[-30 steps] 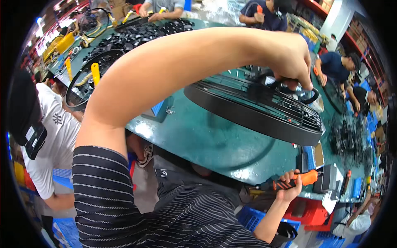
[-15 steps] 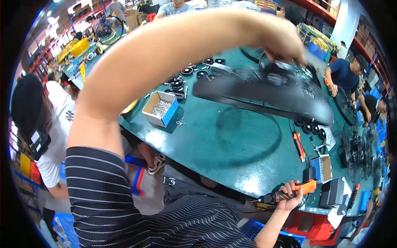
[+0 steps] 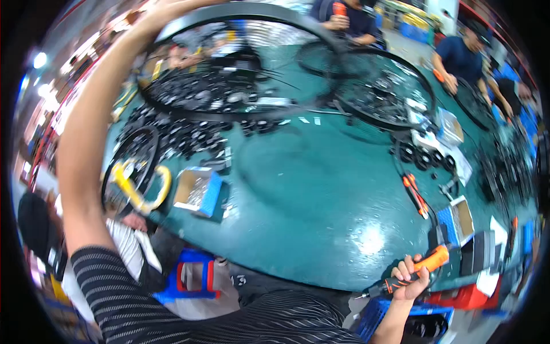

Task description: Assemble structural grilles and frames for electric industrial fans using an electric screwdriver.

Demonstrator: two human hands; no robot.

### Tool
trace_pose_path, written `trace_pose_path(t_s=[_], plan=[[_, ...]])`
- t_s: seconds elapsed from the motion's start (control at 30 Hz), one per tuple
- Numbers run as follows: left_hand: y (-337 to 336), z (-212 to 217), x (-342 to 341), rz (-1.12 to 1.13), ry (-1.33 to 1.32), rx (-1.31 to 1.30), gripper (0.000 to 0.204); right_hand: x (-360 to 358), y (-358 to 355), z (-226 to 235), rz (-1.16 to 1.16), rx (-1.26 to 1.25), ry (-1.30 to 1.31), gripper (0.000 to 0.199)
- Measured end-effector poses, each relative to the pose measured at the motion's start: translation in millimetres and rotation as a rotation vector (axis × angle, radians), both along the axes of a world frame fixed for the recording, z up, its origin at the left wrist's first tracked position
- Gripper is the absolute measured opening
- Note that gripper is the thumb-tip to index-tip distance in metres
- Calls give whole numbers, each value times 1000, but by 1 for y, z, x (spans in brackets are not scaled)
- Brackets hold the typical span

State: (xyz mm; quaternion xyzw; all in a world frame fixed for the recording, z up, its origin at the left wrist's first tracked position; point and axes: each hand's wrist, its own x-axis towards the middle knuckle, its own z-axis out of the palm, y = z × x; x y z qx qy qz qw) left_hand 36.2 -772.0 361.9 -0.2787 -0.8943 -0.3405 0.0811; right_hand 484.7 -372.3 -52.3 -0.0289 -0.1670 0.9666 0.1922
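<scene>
My left arm is stretched up and forward, and my left hand (image 3: 172,12) is closed on the upper edge of a large black wheel rim (image 3: 223,116). The rim is raised and tilted above the green table (image 3: 286,223), smeared by motion, and the table's parts show through it. Low on the right, in front of the table's near edge, my right hand (image 3: 411,279) is wrapped round an orange and black electric screwdriver (image 3: 431,262). Its bit points left. To the right of the raised rim is another black wheel rim (image 3: 378,122).
A blue and white box of small screws (image 3: 213,194) sits near the table's left edge, with a yellow ring-shaped tool (image 3: 163,189) beside it. Orange-handled pliers (image 3: 413,195) and another small box (image 3: 467,218) are on the right. Co-workers (image 3: 467,63) surround the table.
My left hand has swung to the upper left, carrying the rim away from the right and raising it. My right hand still holds the screwdriver, and the view has shifted.
</scene>
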Motion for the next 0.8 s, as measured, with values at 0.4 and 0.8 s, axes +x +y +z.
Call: trace_pose_path(t_s=[0.4, 0.8], plan=[[-57, -151, -151, 829, 563, -530, 75, -7, 6, 3, 26, 20, -37, 32], [-26, -276, -170, 852, 883, -757, 52, -7, 9, 2, 51, 13, -86, 32]])
